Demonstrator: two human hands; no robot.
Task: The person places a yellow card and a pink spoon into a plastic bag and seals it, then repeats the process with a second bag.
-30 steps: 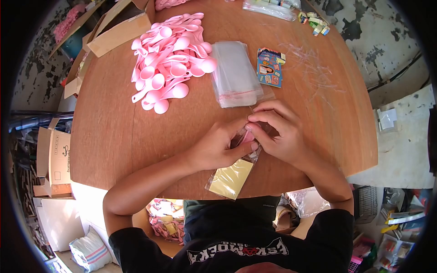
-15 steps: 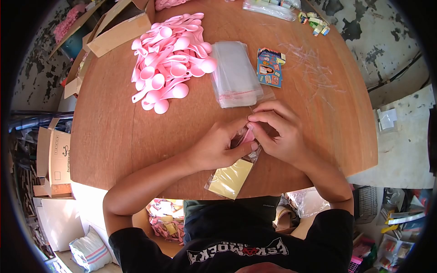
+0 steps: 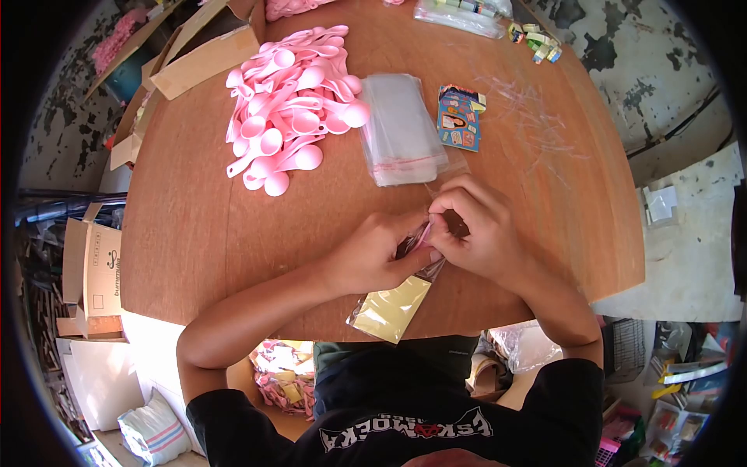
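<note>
My left hand (image 3: 380, 253) is closed around a clear plastic bag that holds a pale yellow card (image 3: 395, 309) in its lower end. A bit of pink, partly hidden by my fingers, shows inside the bag's upper part. My right hand (image 3: 478, 233) pinches the bag's upper end between thumb and forefinger, close beside the left fingertips. Just beyond my hands lies a stack of clear plastic bags (image 3: 405, 128). To its left is a heap of pink measuring spoons (image 3: 299, 109).
Right of the stack sits a blue printed packet (image 3: 459, 121). Thin clear plastic strips (image 3: 533, 124) lie scattered beyond it. Small tape rolls (image 3: 537, 40) and a plastic pack (image 3: 459, 17) are at the far edge. An open cardboard box (image 3: 206, 58) stands at the far left.
My right fingers have curled into a tighter pinch and shifted slightly at the bag's top. The left hand keeps its hold, and the bag has barely moved.
</note>
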